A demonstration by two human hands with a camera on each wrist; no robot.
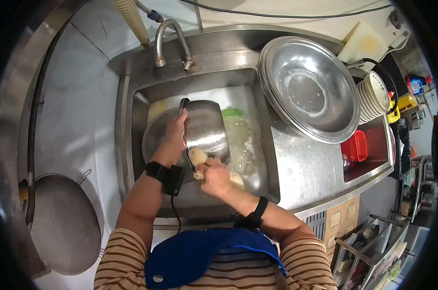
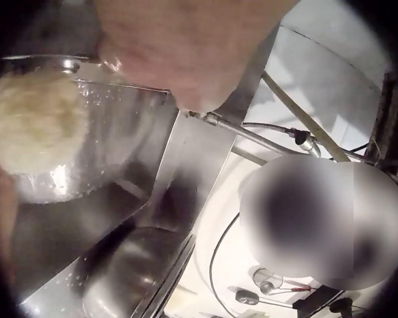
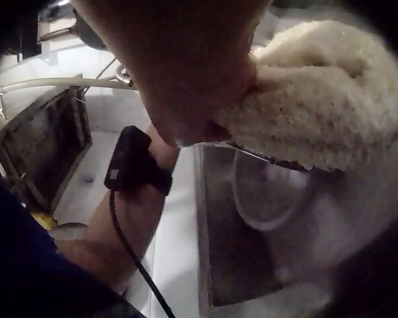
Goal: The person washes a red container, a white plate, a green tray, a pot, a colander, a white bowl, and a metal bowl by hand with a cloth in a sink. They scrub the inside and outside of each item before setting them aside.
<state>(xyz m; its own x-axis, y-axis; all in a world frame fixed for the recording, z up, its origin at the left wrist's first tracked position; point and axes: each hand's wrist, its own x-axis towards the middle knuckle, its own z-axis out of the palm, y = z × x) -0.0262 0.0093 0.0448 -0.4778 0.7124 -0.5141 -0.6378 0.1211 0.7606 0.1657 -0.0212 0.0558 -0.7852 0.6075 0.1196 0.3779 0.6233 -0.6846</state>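
Observation:
A metal pot (image 1: 207,128) is tilted on its side over the sink, its rim toward the hands. The left hand (image 1: 176,131) grips the pot's rim near a dark handle (image 1: 183,104). At the lower rim the right hand (image 1: 214,178) pinches a pale, fluffy cloth (image 1: 197,155) against the metal. Close up, the cloth (image 3: 325,93) is bunched in the right hand (image 3: 199,86); in the left wrist view the cloth (image 2: 36,122) lies against the shiny pot wall, below the left hand (image 2: 179,46).
Soapy water and a green item (image 1: 232,112) lie in the sink (image 1: 272,159). A faucet (image 1: 173,24) stands behind. Large stacked metal basins (image 1: 306,92), stacked bowls (image 1: 373,99) and a red container (image 1: 357,146) are at the right. A wok (image 1: 64,224) is at the left.

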